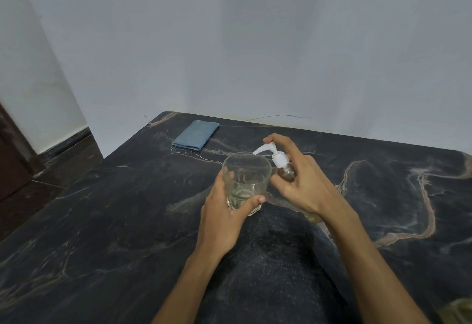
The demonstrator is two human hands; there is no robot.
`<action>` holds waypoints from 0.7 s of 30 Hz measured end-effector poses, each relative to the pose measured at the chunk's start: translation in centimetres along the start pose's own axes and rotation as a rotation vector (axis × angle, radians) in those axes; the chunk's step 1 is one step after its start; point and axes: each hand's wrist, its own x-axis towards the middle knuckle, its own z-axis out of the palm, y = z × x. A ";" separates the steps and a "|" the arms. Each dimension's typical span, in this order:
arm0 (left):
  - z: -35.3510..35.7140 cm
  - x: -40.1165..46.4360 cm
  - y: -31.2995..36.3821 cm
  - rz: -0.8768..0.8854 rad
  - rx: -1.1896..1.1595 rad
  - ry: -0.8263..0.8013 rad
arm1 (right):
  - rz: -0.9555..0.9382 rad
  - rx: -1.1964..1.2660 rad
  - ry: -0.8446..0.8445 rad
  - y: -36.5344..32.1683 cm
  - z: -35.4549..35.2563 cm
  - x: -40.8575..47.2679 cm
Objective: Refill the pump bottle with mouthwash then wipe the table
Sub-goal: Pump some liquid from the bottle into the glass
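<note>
Near the middle of the black marble table (383, 196) a clear glass tumbler (246, 178), with a little pale liquid at its bottom, was gripped by the left hand (224, 216); just beside it the pump bottle (282, 163) was held in the curled right hand (304, 186), forefinger laid on the white pump head, nozzle set over the tumbler's rim. A misaligned nozzle was judged likely to send mouthwash onto the marble. The folded blue cloth (196, 134) lay untouched near the far left corner.
</note>
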 end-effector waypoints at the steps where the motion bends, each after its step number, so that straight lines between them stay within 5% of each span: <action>1: 0.0 0.0 0.0 0.001 -0.004 0.000 | 0.000 -0.005 -0.003 0.0 0.0 0.0; 21: 0.0 0.0 0.2 0.005 -0.020 -0.003 | -0.010 -0.007 -0.014 0.2 0.1 0.0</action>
